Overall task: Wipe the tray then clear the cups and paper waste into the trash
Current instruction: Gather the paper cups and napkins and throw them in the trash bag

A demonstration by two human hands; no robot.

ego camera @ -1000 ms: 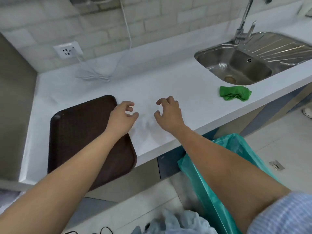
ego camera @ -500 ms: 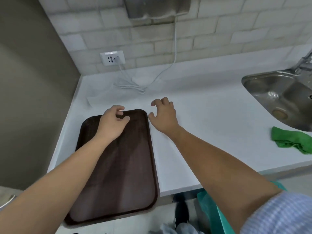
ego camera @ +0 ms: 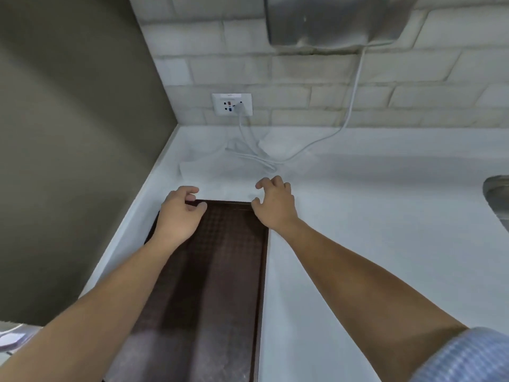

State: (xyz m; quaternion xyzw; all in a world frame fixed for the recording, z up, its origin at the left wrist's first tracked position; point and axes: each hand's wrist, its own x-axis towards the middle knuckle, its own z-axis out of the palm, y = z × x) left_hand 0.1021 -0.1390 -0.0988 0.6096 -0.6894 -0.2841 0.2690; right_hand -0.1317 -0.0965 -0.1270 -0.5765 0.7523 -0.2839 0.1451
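Reaching along the tray [ego camera: 220,285] with both arms, to its far end. Hooking the left hand [ego camera: 179,216] over the far left corner, fingers curled past the rim, thumb laid on the textured face; cannot tell whether pinching the rim or only resting there. Setting the right hand [ego camera: 275,208] at the far right corner, fingers loosely clawed above the counter [ego camera: 371,230], thumb beside the rim, gripping nothing visible.

Judging by one hand at each corner: bracketing the tray to pull or square it, most likely (no cloth in either hand, so not a wiping pose). No cups in sight. Just beyond the fingertips, a pale crumpled sheet [ego camera: 203,168], possibly paper, with a cable [ego camera: 256,158] looped near it.

Tight to the left of the left hand: only a thin strip of counter before the wall [ego camera: 68,161]. Wide open to the right of the right hand, out to the sink [ego camera: 498,199] rim. Back toward the wrists, tray running out of frame, near edge unseen. Freest to draw back or slide right; forward, straight into sheet and cable.
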